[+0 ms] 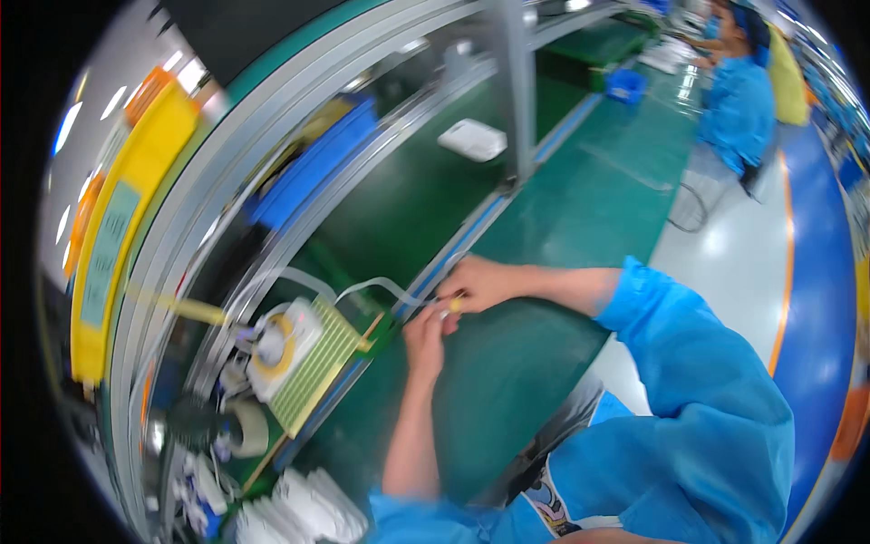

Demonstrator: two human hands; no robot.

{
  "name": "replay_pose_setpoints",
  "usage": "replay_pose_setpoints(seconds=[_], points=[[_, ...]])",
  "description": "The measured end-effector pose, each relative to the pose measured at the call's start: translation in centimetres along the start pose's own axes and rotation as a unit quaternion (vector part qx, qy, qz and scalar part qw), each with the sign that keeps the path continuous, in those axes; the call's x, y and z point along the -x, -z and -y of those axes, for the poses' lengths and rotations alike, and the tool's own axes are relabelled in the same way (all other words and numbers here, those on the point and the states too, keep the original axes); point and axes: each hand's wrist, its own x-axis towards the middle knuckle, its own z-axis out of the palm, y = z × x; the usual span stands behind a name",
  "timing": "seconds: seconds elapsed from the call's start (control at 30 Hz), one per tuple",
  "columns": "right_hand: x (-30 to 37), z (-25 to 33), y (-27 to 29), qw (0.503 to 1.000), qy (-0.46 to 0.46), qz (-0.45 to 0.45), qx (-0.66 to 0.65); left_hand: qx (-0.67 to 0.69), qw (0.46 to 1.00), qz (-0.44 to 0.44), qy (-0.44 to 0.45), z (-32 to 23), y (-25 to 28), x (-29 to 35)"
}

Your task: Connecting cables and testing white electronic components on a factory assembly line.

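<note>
My hands meet over the green workbench (507, 354), close to the rail that edges it. A thin white cable (379, 281) loops over from the device on the left and runs into my fingers. At its end a small yellow piece (456, 305) shows between my hands; blur hides its exact kind. My right hand (482, 283) closes on this piece from above. My left hand (424, 343) comes up from below, fingers pinched at the same spot. The white device with a yellow ring (285, 340) rests on a yellow-green slatted rack (317, 372).
White packets (304, 510) are piled at the lower left, beside a tape roll (246, 428). A blue bin (317, 163) and a metal post (515, 100) stand beyond the rail. A white tray (473, 140) lies farther back. A co-worker (739, 100) sits at the far right.
</note>
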Motion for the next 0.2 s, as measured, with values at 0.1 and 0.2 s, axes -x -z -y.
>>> replay_pose_setpoints(seconds=[0.1, 0.2], points=[[0.0, 0.1, 0.6, 0.997, -0.039, 0.050, 0.039, 0.007, 1.000, 0.015, -0.005, -0.1, -0.2, -0.1], [-0.9, 0.5, -0.1, 1.000, -0.014, 0.017, -0.021, -0.028, 0.999, -0.010, -0.022, 0.8, 2.2, 1.3]])
